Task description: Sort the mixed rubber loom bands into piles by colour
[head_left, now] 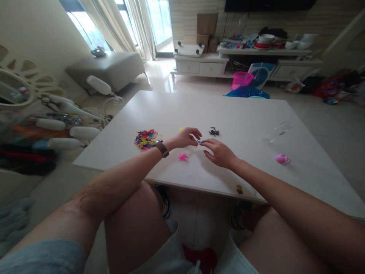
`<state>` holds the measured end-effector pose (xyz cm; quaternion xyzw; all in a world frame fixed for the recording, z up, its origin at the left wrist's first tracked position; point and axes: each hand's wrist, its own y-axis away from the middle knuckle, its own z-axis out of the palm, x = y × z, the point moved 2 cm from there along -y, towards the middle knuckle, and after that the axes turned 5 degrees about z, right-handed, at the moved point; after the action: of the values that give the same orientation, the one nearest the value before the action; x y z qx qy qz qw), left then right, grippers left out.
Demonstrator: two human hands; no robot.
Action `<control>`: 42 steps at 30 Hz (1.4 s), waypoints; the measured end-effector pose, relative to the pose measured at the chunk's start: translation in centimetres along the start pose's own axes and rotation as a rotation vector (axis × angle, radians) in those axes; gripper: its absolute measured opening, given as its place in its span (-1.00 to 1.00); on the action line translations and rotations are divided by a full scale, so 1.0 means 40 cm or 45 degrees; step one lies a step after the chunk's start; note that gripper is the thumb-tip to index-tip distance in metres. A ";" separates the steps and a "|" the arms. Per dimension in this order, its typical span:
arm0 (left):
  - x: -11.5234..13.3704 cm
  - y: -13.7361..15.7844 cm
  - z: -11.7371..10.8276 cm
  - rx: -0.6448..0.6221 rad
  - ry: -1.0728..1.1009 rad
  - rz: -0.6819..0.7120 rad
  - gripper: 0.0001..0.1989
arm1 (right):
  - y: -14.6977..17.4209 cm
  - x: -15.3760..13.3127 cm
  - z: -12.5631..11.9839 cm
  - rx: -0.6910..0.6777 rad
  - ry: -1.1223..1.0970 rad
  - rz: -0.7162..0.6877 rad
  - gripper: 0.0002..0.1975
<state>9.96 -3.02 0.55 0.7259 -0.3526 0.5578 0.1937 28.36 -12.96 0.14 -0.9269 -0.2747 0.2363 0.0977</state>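
Above the middle of the white table (242, 114), my left hand (185, 137) wears a brown-strapped watch, with its fingers bent and a gap between forefinger and thumb. Facing it, my right hand (221, 152) has its fingers stretched out and its thumb apart. A tiny blue piece (199, 142) lies at the right fingertips, with a bit of red close to the left thumb; their exact kind is too small to tell. Near my hands are a mixed pile of small colourful pieces (146, 139), a pink cluster (183, 156) and a black cluster (214, 131). Some yellow shows behind my left wrist.
On the table's right side are a clear plastic container (282, 129) and a pink-purple object (282, 159). A small yellow-brown figure (239, 189) lies by the near edge. Beyond the table stands a pink basket (242, 80). White lamp-like shapes (98, 84) rise at the left.
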 end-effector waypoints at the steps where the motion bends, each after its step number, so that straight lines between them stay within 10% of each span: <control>1: -0.002 0.000 -0.005 -0.002 0.000 -0.030 -0.66 | 0.000 0.001 -0.001 0.014 0.018 0.025 -0.65; 13: -0.092 0.019 -0.147 0.255 -0.299 -0.256 -0.78 | -0.003 0.014 -0.011 0.043 0.049 0.184 -0.67; 42: -0.103 0.018 -0.101 -0.163 -0.752 -0.219 -0.70 | -0.015 0.075 -0.075 0.070 0.315 0.525 -0.79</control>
<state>6.17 0.42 -2.21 0.8701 -0.3653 0.2812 0.1746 31.77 -10.94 1.77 -0.9823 -0.0591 0.1433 0.1054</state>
